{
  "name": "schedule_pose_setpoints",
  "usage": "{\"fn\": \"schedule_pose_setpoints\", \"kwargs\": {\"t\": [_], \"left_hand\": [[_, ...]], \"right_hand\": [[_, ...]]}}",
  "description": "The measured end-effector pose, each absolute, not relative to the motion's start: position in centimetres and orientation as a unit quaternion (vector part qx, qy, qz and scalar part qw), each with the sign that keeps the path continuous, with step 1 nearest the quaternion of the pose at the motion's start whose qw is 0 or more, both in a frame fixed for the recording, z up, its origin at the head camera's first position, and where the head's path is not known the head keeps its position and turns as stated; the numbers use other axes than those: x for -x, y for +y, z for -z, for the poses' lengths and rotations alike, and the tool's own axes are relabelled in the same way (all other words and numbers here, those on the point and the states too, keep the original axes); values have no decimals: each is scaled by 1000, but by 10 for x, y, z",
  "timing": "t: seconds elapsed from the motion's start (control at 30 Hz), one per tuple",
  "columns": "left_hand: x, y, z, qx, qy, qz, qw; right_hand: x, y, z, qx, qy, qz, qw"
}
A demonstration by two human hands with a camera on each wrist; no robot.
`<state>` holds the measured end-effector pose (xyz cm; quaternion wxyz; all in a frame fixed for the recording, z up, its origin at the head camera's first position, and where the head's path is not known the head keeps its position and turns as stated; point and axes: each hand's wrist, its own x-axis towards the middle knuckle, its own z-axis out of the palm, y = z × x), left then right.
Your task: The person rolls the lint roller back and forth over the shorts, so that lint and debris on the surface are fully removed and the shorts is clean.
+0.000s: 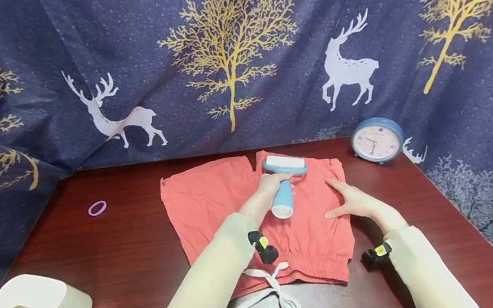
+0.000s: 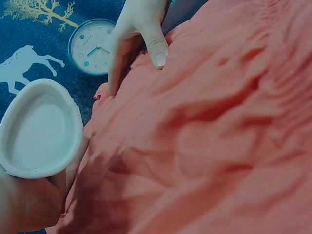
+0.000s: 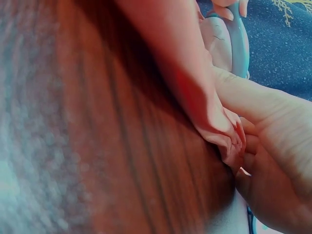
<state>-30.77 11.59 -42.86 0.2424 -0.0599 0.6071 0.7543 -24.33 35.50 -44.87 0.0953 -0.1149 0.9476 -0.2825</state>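
Coral-red shorts (image 1: 214, 198) lie spread on the table, waistband toward me, with a white drawstring (image 1: 278, 291) hanging from it. My left hand (image 1: 271, 185) grips a blue lint roller (image 1: 282, 200) near the top of its handle, over the right leg of the shorts. The white roll (image 1: 285, 161) points away from me; the handle's white end (image 2: 41, 129) shows large in the left wrist view. On the right edge of the shorts rests my right hand (image 1: 359, 201), thumb and forefinger spread apart on the cloth. Its other fingers (image 3: 249, 141) are partly hidden beside the bunched edge.
A blue alarm clock (image 1: 376, 140) stands at the back right corner. To the left, a purple ring (image 1: 97, 208) lies on the brown table (image 1: 132, 262). A white tissue box (image 1: 50, 304) fills the near left. Behind hangs a dark blue cloth (image 1: 133, 42) with deer and trees.
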Motion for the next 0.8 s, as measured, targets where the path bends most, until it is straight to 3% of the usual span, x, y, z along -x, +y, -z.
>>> {"fn": "schedule_pose_setpoints", "kwargs": {"t": [0.8], "left_hand": [[287, 100, 433, 42, 613, -750, 246]], "right_hand": [[245, 354, 450, 120, 950, 273, 95]]}}
